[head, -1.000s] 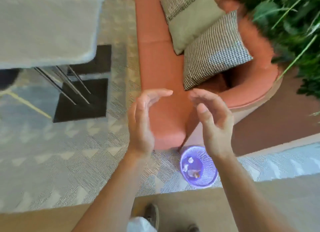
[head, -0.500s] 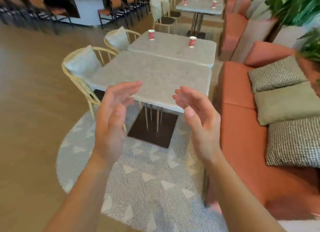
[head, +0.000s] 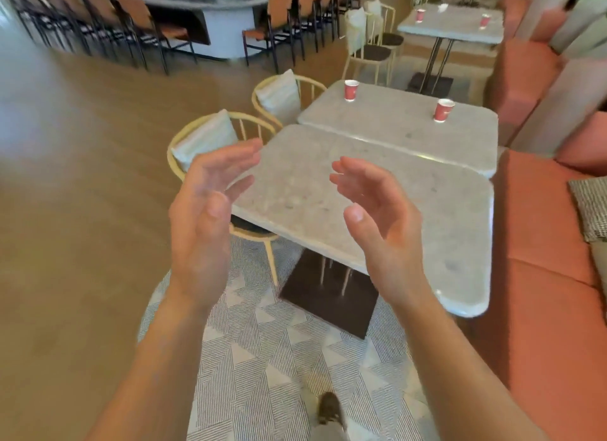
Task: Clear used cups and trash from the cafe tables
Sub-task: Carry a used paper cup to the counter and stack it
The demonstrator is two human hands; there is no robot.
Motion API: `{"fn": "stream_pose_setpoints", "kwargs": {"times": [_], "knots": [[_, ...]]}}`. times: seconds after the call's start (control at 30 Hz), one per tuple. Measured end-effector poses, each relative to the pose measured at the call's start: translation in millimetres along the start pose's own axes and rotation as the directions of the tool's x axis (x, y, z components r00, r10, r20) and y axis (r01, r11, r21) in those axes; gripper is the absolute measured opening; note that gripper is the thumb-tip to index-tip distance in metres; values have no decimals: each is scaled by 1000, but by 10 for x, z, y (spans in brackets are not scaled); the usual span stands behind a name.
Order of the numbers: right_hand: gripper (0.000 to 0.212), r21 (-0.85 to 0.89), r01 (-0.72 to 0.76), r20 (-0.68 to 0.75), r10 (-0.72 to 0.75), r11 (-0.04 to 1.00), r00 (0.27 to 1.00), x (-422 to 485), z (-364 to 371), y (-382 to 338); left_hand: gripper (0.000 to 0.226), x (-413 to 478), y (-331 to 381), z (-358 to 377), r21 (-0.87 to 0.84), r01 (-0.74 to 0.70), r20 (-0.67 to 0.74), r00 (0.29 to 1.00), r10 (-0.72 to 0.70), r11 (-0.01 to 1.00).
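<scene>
On 2nd table [head: 394, 128]: two red paper cups, left cup [head: 351, 90] & right cup [head: 444, 110]; upright, well apart; beyond our reach.
Far table [head: 453, 29]: more red cups [head: 419, 15]; small, blurred.
Risk: we judge a hurried reach over near table [head: 312, 184] could knock a cup; light paper tips easily, dregs may spill.
Hands: left hand [head: 203, 217] & right hand [head: 382, 223] raised before us, palms facing, fingers loose; both empty, touching nothing.

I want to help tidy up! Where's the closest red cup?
In the head view, the closest red cup stands upper right on the second table, toward the orange sofa, just past the near table.
</scene>
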State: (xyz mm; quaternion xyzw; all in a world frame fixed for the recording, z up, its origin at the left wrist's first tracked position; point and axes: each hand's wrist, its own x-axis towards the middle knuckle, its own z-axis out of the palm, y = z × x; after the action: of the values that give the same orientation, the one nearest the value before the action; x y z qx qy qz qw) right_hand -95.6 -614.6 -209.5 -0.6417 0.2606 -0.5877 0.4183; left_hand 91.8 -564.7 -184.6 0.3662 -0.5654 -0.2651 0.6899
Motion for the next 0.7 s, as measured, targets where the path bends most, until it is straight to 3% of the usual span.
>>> {"fn": "stream_pose_setpoints", "kwargs": {"times": [0.17,0.37,0.7], "knots": [[72,130,37,87,-49,991,995,1075,521,397,59,854,-288,-354,79,-34,-81,996,40,996],[52,157,-14,258,-27,987,966,1898,1444,944,64,1441,-592,-1189,132,-10,-228,973,40,991],[78,224,-12,381,-76,975,921,2759,3752,1628,60,2146,-1073,-3444,229,-13,-388,916,103,973]]}}
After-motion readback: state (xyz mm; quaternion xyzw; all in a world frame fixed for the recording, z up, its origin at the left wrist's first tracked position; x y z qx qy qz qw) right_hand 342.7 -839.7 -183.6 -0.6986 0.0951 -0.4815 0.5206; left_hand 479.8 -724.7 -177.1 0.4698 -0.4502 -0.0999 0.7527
